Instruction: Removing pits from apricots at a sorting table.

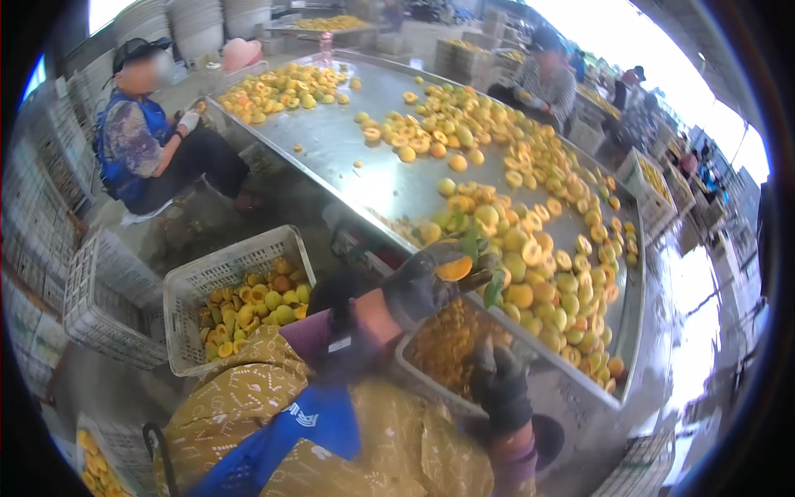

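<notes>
My left hand (422, 279), in a dark glove, is at the near edge of a metal table (310, 149). It holds an orange-fleshed yellow peach half (454, 269), cut face showing. Green leaves (494, 287) stick out by its fingertips; whether the hand grips them is unclear. My right hand (502, 382), gloved too, is lower, over the right side of a crate (407, 366) of brown fruit stones (450, 341). Its fingers are blurred, and I cannot tell if they hold anything. Whole and halved yellow peaches (528, 267) lie heaped beyond my left hand.
A white plastic crate (233, 255) with peach halves (254, 304) stands at my left, beside another crate (112, 298). One person (146, 124) sits left of the table, another (549, 81) at its far side. Stacked crates (649, 186) stand right, on wet floor (689, 310).
</notes>
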Demonstrator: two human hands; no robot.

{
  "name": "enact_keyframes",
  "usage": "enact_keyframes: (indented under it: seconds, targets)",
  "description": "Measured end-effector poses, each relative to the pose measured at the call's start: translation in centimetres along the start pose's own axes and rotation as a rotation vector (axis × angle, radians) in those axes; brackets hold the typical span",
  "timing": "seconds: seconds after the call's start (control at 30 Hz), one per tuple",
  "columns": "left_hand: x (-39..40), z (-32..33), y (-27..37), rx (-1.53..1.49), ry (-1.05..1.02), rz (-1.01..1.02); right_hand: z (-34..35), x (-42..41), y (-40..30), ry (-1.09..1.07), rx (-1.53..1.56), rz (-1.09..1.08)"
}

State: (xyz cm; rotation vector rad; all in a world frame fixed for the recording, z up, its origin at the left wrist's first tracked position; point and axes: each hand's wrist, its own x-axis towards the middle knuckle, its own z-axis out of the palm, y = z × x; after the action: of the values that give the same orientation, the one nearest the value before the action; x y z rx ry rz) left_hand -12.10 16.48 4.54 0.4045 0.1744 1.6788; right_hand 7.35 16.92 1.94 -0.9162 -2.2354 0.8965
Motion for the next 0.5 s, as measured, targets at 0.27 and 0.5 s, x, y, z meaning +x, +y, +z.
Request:
enact_keyframes:
  seconds: [0.27,0.5]
  targets:
    - [-2.2,0.9,-3.2,0.551,0.006,0.125,-0.2,-0.6,-4.2,0.063,0.262,0.259]
    - [-4.3,2.1,-2.7,1.261,-0.368,0.539,-0.1,-1.1,-4.6,0.144,-0.141,0.003]
